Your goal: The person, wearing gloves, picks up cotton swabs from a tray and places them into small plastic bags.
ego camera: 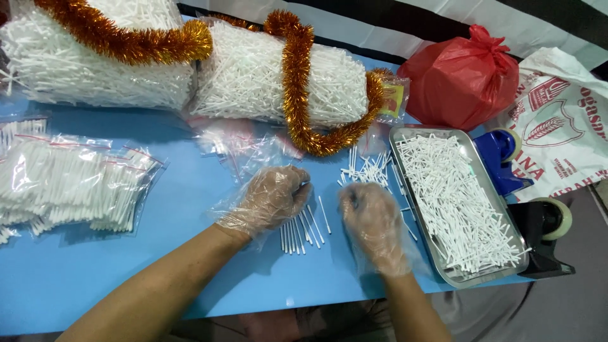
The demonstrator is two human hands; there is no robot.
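Both of my hands wear thin clear plastic gloves over a blue table (177, 209). My left hand (273, 197) is curled with its fingertips above a small row of white sticks (303, 229) lying side by side. My right hand (372, 218) rests just right of that row, fingers bent down onto the table; whether it pinches a stick is hidden. A loose scatter of white sticks (367, 170) lies just beyond my right hand. A metal tray (398, 147) heaped with the same white sticks stands to the right.
Two big clear bags of white sticks (253, 76), draped with orange tinsel (297, 95), fill the back. Small filled zip bags (69, 183) stack at left. A red plastic bag (462, 76), blue and black tape dispensers (544, 221) and a printed white sack (563, 126) sit at right.
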